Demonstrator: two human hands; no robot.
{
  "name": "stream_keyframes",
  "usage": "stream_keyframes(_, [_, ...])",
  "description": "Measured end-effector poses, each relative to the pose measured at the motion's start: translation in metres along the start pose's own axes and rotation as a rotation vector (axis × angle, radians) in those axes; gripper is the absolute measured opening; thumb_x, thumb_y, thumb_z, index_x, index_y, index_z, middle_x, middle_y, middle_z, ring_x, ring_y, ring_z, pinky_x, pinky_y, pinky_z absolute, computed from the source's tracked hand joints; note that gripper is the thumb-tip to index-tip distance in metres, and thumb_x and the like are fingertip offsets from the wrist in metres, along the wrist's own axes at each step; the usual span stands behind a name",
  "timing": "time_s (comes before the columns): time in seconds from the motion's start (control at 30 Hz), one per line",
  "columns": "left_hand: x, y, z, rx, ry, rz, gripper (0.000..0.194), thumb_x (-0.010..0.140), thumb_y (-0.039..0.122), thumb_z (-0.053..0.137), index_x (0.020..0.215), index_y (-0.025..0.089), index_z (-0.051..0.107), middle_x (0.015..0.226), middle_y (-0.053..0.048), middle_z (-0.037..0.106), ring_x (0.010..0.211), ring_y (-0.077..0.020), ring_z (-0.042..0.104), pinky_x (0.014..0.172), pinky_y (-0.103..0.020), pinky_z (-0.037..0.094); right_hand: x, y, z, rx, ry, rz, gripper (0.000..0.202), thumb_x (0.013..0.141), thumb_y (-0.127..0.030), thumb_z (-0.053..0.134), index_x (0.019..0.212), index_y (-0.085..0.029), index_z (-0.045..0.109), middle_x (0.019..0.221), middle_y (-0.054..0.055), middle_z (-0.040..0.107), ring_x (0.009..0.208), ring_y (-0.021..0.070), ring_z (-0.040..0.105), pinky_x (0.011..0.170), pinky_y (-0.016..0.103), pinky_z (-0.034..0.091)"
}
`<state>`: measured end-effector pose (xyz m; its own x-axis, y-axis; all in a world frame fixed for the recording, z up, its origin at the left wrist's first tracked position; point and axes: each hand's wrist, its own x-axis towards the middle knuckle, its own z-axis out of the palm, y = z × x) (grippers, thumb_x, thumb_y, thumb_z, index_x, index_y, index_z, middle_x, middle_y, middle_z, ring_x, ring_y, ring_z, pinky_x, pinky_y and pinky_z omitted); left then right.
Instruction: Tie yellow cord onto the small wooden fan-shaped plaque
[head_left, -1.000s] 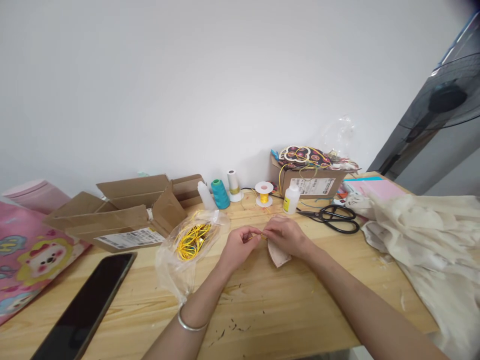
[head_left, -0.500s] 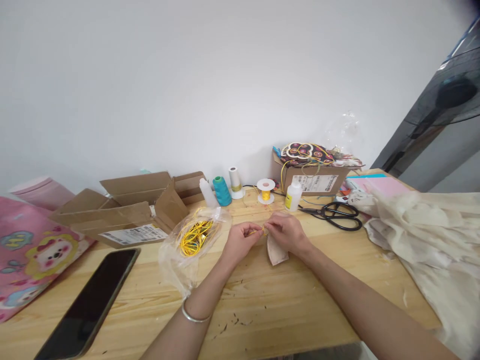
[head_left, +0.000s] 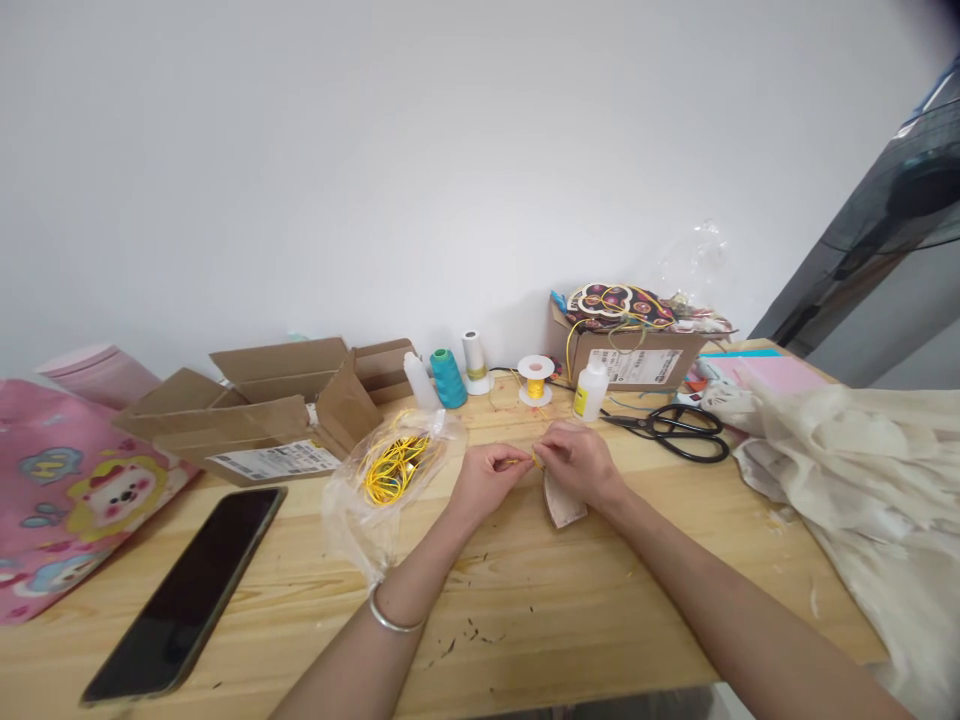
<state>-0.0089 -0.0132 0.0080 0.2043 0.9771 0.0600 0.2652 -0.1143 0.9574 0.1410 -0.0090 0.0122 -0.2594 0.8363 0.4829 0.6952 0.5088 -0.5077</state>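
Near the middle of the wooden table, my left hand (head_left: 487, 480) pinches a short yellow cord (head_left: 514, 461) between thumb and fingers. My right hand (head_left: 577, 463) is closed on the same cord, its fingertips almost touching those of the left. A pale, flat piece with a brown edge (head_left: 562, 502) hangs below the right hand's fingers, partly covered by that hand. A plastic bag with a tangle of yellow cord (head_left: 394, 470) lies left of my left hand. Beyond the hands stand a spool of yellow cord (head_left: 535, 381) and a white bottle with a yellow label (head_left: 591, 390).
Black scissors (head_left: 667, 430) lie on the right beside cream cloth (head_left: 855, 480). A teal thread cone (head_left: 448, 378) and a white spool (head_left: 474, 360) stand at the back. An open carton (head_left: 262, 425), a filled carton (head_left: 630, 360), a phone (head_left: 187, 590) and a pink bag (head_left: 82, 490) surround the work.
The view has shifted slightly, so most things sit a little further right. Both hands remain together at the cord, the fingertips slightly closer.
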Motion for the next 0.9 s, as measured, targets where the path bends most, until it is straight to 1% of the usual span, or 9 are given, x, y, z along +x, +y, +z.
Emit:
stream_keyframes(0.1, [0.000,0.000,-0.001,-0.009,-0.006,0.006,0.020,0.058,0.031,0.057,0.067,0.014,0.064,0.067,-0.004,0.063,0.055,-0.0106,0.051,0.052,-0.021,0.038,0.000,0.000,-0.001,0.030,-0.007,0.050,0.021,0.072,-0.023,0.044,0.054,-0.016,0.054,0.057,0.001,0.053,0.056,0.0092,0.044,0.052,0.021,0.031])
stream_keyframes(0.2, [0.001,-0.001,-0.002,0.012,0.029,-0.016,0.023,0.057,0.034,0.058,0.067,0.014,0.063,0.059,-0.002,0.061,0.047,-0.0085,0.046,0.044,-0.019,0.034,0.000,-0.001,-0.005,0.129,-0.033,0.139,0.020,0.071,-0.027,0.044,0.058,-0.016,0.056,0.055,0.000,0.051,0.051,0.0083,0.041,0.047,0.020,0.030])
stream_keyframes(0.3, [0.001,-0.002,-0.003,0.007,0.063,-0.035,0.025,0.056,0.036,0.058,0.066,0.013,0.063,0.053,0.000,0.058,0.043,-0.0071,0.042,0.040,-0.018,0.030,0.002,-0.006,-0.013,0.346,-0.100,0.284,0.025,0.069,-0.033,0.045,0.057,-0.015,0.056,0.046,-0.003,0.041,0.044,0.0062,0.033,0.040,0.018,0.025])
stream_keyframes(0.37, [0.002,-0.002,-0.003,-0.014,0.072,-0.039,0.024,0.056,0.035,0.059,0.066,0.014,0.064,0.056,-0.001,0.060,0.045,-0.0078,0.044,0.042,-0.019,0.032,0.002,-0.011,-0.019,0.556,-0.164,0.385,0.028,0.069,-0.036,0.043,0.060,-0.013,0.058,0.043,-0.005,0.031,0.040,0.0049,0.027,0.037,0.018,0.021])
stream_keyframes(0.5, [0.002,0.000,-0.001,-0.051,0.058,-0.042,0.021,0.055,0.032,0.060,0.066,0.015,0.064,0.065,-0.003,0.063,0.055,-0.0111,0.051,0.052,-0.021,0.038,0.001,-0.015,-0.024,0.911,-0.299,0.586,0.026,0.070,-0.027,0.039,0.079,-0.012,0.058,0.041,-0.008,0.020,0.036,0.0038,0.015,0.034,0.018,0.011])
stream_keyframes(0.6, [0.001,0.000,0.000,-0.054,0.034,-0.039,0.022,0.056,0.032,0.059,0.067,0.014,0.064,0.067,-0.004,0.064,0.056,-0.0118,0.052,0.053,-0.022,0.039,0.000,-0.013,-0.023,1.011,-0.320,0.659,0.028,0.067,-0.023,0.040,0.087,-0.011,0.057,0.041,-0.009,0.019,0.035,0.0038,0.013,0.033,0.018,0.010])
stream_keyframes(0.73, [0.002,-0.001,0.000,-0.078,0.057,-0.043,0.021,0.056,0.031,0.059,0.067,0.013,0.063,0.070,-0.004,0.064,0.057,-0.0118,0.053,0.054,-0.022,0.039,0.001,-0.011,-0.015,0.856,-0.310,0.574,0.029,0.068,-0.022,0.039,0.088,-0.012,0.058,0.040,-0.008,0.026,0.035,0.0047,0.020,0.034,0.018,0.016])
stream_keyframes(0.83, [0.002,-0.002,-0.001,-0.106,0.076,-0.063,0.020,0.056,0.029,0.059,0.066,0.013,0.063,0.068,-0.004,0.064,0.060,-0.0131,0.054,0.057,-0.023,0.040,0.000,-0.012,-0.008,0.553,-0.240,0.338,0.027,0.068,-0.021,0.039,0.086,-0.016,0.059,0.043,-0.004,0.041,0.040,0.0069,0.033,0.039,0.019,0.026])
stream_keyframes(0.9, [0.001,-0.002,-0.002,-0.135,0.045,-0.075,0.019,0.057,0.029,0.058,0.067,0.013,0.063,0.068,-0.004,0.064,0.062,-0.0137,0.054,0.059,-0.023,0.040,-0.003,-0.013,-0.004,0.324,-0.198,0.214,0.026,0.070,-0.022,0.040,0.088,-0.020,0.059,0.046,-0.003,0.047,0.042,0.0080,0.037,0.042,0.019,0.028])
